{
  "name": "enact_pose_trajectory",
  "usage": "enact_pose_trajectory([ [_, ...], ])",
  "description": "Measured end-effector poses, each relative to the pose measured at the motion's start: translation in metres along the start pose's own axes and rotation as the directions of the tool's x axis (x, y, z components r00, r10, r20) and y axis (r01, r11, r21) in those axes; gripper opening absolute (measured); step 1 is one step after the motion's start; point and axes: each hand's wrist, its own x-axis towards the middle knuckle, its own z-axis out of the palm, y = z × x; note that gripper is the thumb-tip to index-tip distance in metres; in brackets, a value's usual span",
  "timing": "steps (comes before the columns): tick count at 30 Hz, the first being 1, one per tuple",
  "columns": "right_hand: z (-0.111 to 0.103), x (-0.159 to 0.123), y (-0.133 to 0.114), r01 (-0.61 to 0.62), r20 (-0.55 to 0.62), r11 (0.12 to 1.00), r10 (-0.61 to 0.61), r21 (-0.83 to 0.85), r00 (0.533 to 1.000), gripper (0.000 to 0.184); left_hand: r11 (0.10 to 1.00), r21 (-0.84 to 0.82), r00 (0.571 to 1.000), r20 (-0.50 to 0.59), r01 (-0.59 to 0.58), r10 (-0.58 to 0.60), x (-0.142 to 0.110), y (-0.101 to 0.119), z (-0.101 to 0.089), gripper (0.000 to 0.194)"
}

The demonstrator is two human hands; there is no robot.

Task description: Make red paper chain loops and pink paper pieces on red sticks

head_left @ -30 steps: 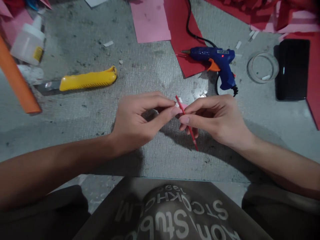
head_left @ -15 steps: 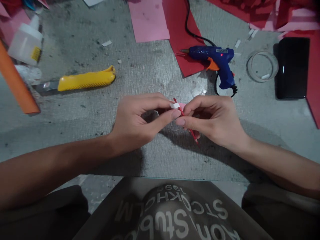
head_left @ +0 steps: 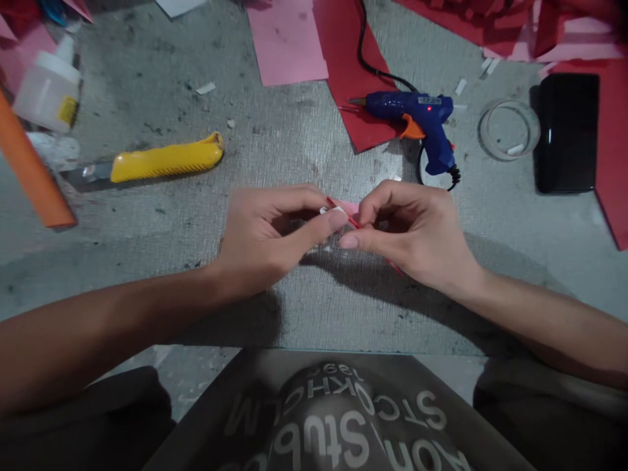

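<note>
My left hand [head_left: 272, 235] and my right hand [head_left: 417, 232] meet fingertip to fingertip over the grey mat. Both pinch a thin red stick [head_left: 343, 212] with a small pink and white paper strip [head_left: 349, 207] wound at its upper end. The left thumb and forefinger press on the paper. The right thumb and forefinger grip the stick just to the right of it, and most of the stick's lower part is hidden under the right hand.
A blue hot glue gun [head_left: 417, 118] with its red light on lies behind the hands on red paper [head_left: 343, 59]. A yellow utility knife [head_left: 164, 159] lies at left, near a glue bottle [head_left: 46, 88] and orange tube [head_left: 29, 170]. Tape roll [head_left: 509, 129] and black phone [head_left: 566, 131] sit at right.
The stick has tilted flatter and slid under my right hand, so its lower tip no longer shows. Both hands have closed in a little on the paper strip.
</note>
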Motion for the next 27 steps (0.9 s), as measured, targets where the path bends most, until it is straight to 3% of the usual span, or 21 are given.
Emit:
enact_pose_trajectory([
  [6, -0.009, 0.003, -0.007, 0.001, 0.233, 0.999, 0.011, -0.053, 0.973, 0.034, 1.0, -0.025, 1.0, -0.013, 0.011, -0.012, 0.001, 0.001, -0.001, 0.014],
  [10, -0.009, 0.002, -0.006, 0.039, 0.122, 0.998, -0.033, -0.049, 0.992, 0.023, 0.999, -0.034, 0.998, -0.053, 0.04, -0.041, 0.002, -0.003, -0.002, 0.01],
  [18, -0.004, -0.002, -0.001, 0.094, -0.044, 0.989, -0.1, -0.118, 0.994, 0.014, 0.999, 0.022, 0.998, -0.04, -0.045, 0.046, 0.006, -0.007, -0.003, 0.01],
  [23, -0.004, -0.002, 0.002, 0.041, -0.054, 0.994, -0.047, -0.103, 0.997, 0.017, 0.993, 0.036, 0.994, -0.011, -0.112, 0.112, 0.005, -0.003, -0.003, 0.014],
  [27, -0.005, -0.001, 0.003, 0.079, -0.079, 0.989, -0.089, -0.127, 0.993, 0.02, 0.984, 0.091, 0.988, 0.038, -0.156, 0.153, 0.002, -0.001, -0.004, 0.011],
])
